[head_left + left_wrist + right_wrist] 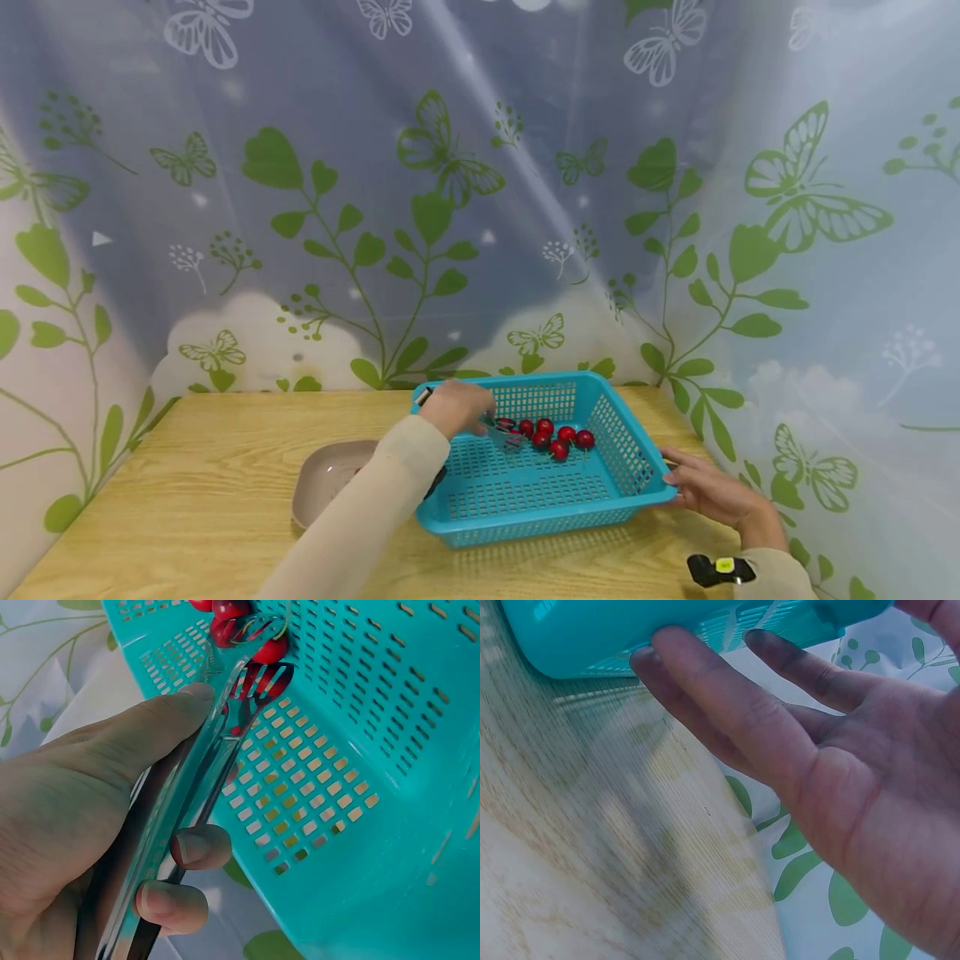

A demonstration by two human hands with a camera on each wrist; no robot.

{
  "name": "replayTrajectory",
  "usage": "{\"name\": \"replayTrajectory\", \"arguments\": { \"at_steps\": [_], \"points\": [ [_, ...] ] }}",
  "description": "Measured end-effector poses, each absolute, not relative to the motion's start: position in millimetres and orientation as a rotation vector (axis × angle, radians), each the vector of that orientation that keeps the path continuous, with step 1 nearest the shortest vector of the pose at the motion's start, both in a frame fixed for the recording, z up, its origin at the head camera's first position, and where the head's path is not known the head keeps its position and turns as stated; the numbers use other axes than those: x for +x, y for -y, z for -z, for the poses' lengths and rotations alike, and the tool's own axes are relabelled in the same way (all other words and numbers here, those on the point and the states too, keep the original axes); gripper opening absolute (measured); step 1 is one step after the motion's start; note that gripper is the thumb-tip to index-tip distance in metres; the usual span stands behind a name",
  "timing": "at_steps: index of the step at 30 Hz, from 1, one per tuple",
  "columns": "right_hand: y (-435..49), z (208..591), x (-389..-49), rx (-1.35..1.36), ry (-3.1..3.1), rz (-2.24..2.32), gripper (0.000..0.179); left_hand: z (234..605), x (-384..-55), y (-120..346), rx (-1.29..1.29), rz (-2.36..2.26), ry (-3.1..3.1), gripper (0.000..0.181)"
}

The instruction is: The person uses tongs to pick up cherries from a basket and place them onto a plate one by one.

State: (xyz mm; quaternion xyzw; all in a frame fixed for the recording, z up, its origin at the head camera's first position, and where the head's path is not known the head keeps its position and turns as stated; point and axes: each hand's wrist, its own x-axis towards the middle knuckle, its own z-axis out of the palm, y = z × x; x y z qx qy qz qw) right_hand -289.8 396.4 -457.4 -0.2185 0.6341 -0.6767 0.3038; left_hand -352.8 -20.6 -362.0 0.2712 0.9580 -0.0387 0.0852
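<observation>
A pair of metal tongs (187, 780) with slotted ends is gripped in my left hand (457, 407), thumb on one arm and fingers on the other. The tong ends reach down into a blue plastic basket (525, 516), right at several red cherries (545, 427). Red shows through the slots in the left wrist view; I cannot tell whether a cherry is pinched there. At the basket's right side, my right hand (708, 487) touches it, its thumb at the rim corner. In the right wrist view its fingers (735, 712) lie fairly straight, tips against the basket's outer side.
A beige bowl (318, 479) stands left of the basket, partly hidden by my left sleeve (367, 508), with a bit of red inside. The wooden table (202, 483) ends at a curtain (450, 250) printed with leaves and butterflies, which also hangs close on the right.
</observation>
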Motion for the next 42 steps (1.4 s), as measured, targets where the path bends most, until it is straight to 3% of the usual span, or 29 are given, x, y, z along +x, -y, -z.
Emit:
{"name": "replayTrajectory", "arguments": {
  "at_steps": [17,24,42],
  "points": [
    [-395.4,454.7,-291.9,-0.572,-1.719,1.781,0.077,358.6,-349.2,25.4,0.83,0.049,-2.89,0.034],
    [-396.7,455.0,-291.8,-0.567,-1.72,1.767,0.08,347.0,-339.7,31.4,0.824,-0.027,-2.892,0.041],
    [-396.5,459.5,-289.7,-0.578,-1.687,1.779,0.078,338.7,-331.3,89.3,0.871,-0.294,-2.935,0.045]
  ]
}}
